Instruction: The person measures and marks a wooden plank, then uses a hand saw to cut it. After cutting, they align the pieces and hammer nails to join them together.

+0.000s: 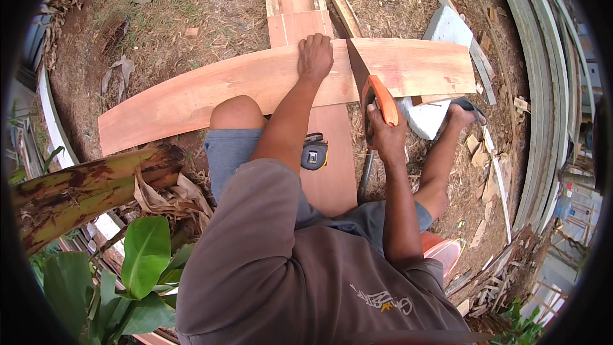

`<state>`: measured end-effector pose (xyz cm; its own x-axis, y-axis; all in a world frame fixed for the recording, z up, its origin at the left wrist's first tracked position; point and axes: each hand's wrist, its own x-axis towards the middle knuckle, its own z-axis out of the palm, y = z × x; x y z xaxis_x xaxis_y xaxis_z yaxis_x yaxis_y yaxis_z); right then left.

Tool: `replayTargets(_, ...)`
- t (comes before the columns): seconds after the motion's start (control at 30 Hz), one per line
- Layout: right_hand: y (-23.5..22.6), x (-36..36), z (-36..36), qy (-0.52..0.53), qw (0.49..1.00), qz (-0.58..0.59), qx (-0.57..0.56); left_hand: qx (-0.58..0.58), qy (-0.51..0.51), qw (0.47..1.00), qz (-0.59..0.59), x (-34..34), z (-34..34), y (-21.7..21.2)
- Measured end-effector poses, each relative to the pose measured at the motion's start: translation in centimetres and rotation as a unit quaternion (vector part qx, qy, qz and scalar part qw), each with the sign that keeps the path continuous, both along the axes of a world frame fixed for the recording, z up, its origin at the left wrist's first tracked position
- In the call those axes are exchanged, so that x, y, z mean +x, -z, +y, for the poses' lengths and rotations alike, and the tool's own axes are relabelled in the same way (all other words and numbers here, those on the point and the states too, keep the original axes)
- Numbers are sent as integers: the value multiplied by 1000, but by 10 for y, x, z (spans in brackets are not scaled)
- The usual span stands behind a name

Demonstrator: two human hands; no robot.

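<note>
A long reddish wooden plank (pixel 211 89) lies crosswise over another plank (pixel 332 160) that runs away from me. My left hand (pixel 315 56) presses flat on the crosswise plank near its middle. My right hand (pixel 383 129) grips the orange handle of a hand saw (pixel 359 70), whose dark blade rests across the plank just right of my left hand. My left knee (pixel 236 115) is pushed against the plank's near edge. My right foot (pixel 463 114) rests by a white block.
A black and yellow tape measure (pixel 314 152) lies on the lower plank. A white concrete block (pixel 447 29) supports the plank at right. Wood offcuts (pixel 479 153), sawdust, a banana stem (pixel 83 185) and stacked curved metal strips (pixel 543 89) surround me.
</note>
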<state>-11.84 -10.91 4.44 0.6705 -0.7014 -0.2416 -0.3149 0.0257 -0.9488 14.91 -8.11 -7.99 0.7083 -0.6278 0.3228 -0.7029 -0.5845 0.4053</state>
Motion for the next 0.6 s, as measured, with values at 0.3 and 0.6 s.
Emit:
replayTargets(0.3,-110,-225,124,-45,985,116,-122,-7,-12,1000,-7,-1,-5,10)
replayTargets(0.6,-3,7,-5,-10,997,76,9,-35,-4,999,-26,-3,-2,3)
